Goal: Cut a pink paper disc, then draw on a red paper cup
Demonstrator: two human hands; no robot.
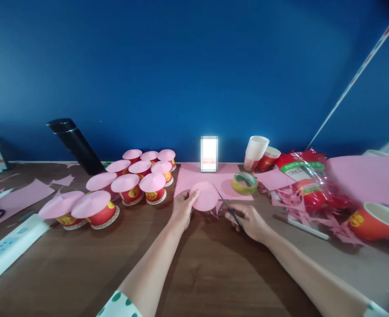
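My left hand (183, 208) pinches the left edge of a round pink paper disc (205, 197), thumb on top. In my right hand (248, 221) are dark scissors (231, 212), whose blades point up and left to the right edge of the disc. Thin pink slivers hang below the disc's lower right edge. Behind the disc lies pink paper (188, 176) on the brown table, with a roll of green-yellow tape (244, 183) on its right part.
Several red cups with pink cone tops (125, 182) stand at the left, near a black bottle (77, 145) and a power strip (12, 246). White cups (256, 152), a red plastic package (308, 178), pink scraps (288, 198) and an orange cup (377, 221) are on the right.
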